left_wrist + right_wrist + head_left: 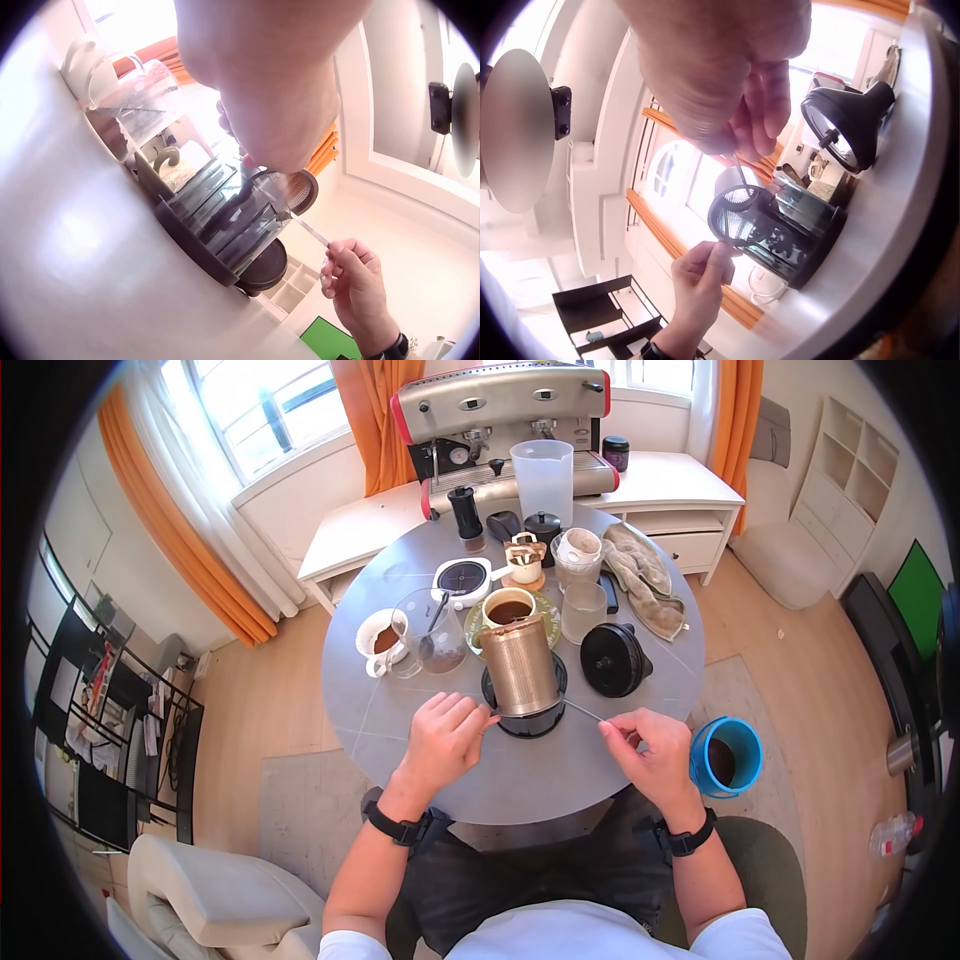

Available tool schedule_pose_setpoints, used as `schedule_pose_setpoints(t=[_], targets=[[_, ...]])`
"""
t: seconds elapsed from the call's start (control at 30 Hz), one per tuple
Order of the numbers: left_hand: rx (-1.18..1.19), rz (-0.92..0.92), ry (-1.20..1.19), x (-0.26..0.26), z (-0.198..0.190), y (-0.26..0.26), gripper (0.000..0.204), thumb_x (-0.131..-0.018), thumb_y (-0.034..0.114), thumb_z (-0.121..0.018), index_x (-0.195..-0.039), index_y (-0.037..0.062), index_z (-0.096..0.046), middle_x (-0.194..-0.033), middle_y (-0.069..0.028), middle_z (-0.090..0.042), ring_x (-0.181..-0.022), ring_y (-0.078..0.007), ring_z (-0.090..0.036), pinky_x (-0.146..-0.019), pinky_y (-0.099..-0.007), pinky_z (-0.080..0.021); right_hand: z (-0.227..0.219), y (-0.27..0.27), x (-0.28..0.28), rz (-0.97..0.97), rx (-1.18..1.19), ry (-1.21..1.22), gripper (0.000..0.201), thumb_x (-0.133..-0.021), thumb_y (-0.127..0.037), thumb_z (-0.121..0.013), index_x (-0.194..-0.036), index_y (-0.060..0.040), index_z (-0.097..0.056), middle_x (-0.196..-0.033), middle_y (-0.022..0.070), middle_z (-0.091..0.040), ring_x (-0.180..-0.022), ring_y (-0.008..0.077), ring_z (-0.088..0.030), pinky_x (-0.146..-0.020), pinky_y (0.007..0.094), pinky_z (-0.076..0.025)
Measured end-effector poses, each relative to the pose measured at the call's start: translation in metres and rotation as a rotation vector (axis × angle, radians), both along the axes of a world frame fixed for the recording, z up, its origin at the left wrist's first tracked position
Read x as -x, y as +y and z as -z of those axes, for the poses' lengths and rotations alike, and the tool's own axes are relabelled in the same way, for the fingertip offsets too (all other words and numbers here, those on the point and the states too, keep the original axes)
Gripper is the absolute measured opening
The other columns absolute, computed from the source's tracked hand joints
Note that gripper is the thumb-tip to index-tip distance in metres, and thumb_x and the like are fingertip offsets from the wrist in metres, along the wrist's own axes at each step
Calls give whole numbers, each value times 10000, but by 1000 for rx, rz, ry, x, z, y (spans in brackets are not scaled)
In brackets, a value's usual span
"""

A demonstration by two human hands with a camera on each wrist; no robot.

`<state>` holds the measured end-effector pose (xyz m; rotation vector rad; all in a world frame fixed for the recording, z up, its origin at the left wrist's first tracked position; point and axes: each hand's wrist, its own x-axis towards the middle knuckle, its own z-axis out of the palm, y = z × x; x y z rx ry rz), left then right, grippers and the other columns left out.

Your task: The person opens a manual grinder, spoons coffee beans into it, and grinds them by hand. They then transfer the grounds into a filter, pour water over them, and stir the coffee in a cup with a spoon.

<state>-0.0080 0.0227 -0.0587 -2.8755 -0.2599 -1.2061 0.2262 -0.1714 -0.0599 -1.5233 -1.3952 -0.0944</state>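
Note:
A mesh metal filter (524,668) tilts over a clear pot with a black base (225,217) on the round grey table (385,735). My left hand (447,735) is at the filter's near left side; in the right wrist view its thumb and fingers (714,262) pinch at the dark rim. My right hand (650,745) pinches a thin metal rod (583,709), whose other end meets the filter's right side near that rim. Brown residue sticks to the filter's far end. Just beyond stands a cup of brown liquid (509,609) on a green plate (480,642).
To the left are a white mug (372,632) and a clear jug (415,622) with a dark utensil. A black lid (610,660), clear cup (583,613) and crumpled cloth (640,575) lie right. A blue bucket (748,760) stands beyond the table's right edge. An espresso machine (510,410) stands behind.

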Motion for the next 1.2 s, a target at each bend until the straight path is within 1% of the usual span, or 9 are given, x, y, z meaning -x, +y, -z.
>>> schedule_pose_setpoints(t=[0.13,0.2,0.4,0.5,0.57,0.73,0.8,0.97,1.2], targets=[[-19,9,-11,-1,-1,-1,170,-803,61,-812,-872,31,-659,-710,-61,-513,-628,-260,-532,-582,-390,-404,1,0,0,1,-9,-21,82,-886,-52,-826,-872,-37,-747,-722,69,-720,-586,157,-675,-536,271,-509],[-28,8,-5,0,-1,-1,172,-802,62,-812,-869,31,-657,-710,-60,-512,-629,-258,-532,-581,-388,-402,3,3,1,-2,-77,-34,126,-881,-61,-838,-871,-50,-713,-704,62,-686,-529,170,-620,-491,290,-467],[-25,-6,-23,2,-2,-1,183,-809,68,-814,-837,35,-636,-712,-64,-519,-630,-259,-528,-583,-390,-403,-1,4,2,10,-84,11,91,-890,-45,-818,-899,-42,-728,-728,71,-707,-575,164,-653,-515,278,-498],[47,-15,-58,4,-5,-2,185,-845,65,-801,-813,31,-623,-703,-78,-525,-628,-272,-527,-584,-397,-407,-4,5,1,13,-87,49,80,-892,-42,-813,-909,-40,-735,-741,74,-716,-595,165,-667,-535,273,-516],[247,-9,-135,3,-6,-2,226,-890,74,-787,-782,25,-594,-691,-96,-516,-632,-290,-539,-578,-412,-418,-8,6,1,8,-89,36,79,-894,-44,-813,-907,-39,-735,-743,73,-717,-595,165,-667,-539,274,-518],[464,-25,-178,4,-9,-7,221,-936,50,-746,-776,0,-601,-664,-114,-509,-604,-285,-517,-564,-392,-412,-22,2,6,-36,-93,-22,102,-882,-39,-825,-910,-49,-727,-753,67,-720,-595,169,-668,-542,277,-516],[520,-26,-193,4,-12,-9,218,-950,49,-736,-778,-7,-615,-662,-111,-517,-590,-269,-511,-557,-377,-407,-23,2,10,-79,-140,-136,154,-853,-23,-845,-919,-64,-712,-760,56,-720,-596,178,-667,-530,289,-508],[734,-38,-241,5,-20,-11,249,-1009,113,-707,-790,-6,-696,-650,-75,-549,-561,-143,-482,-552,-313,-374,-48,20,20,-53,-314,-403,213,-805,5,-866,-910,-65,-694,-730,41,-695,-588,196,-657,-517,302,-495],[784,-34,-234,7,-29,-12,278,-1024,144,-698,-790,-5,-695,-621,-61,-526,-568,-126,-469,-560,-303,-367,-63,47,27,-55,-228,-641,130,-842,-91,-788,-879,-79,-663,-705,6,-623,-608,167,-631,-507,313,-479]])
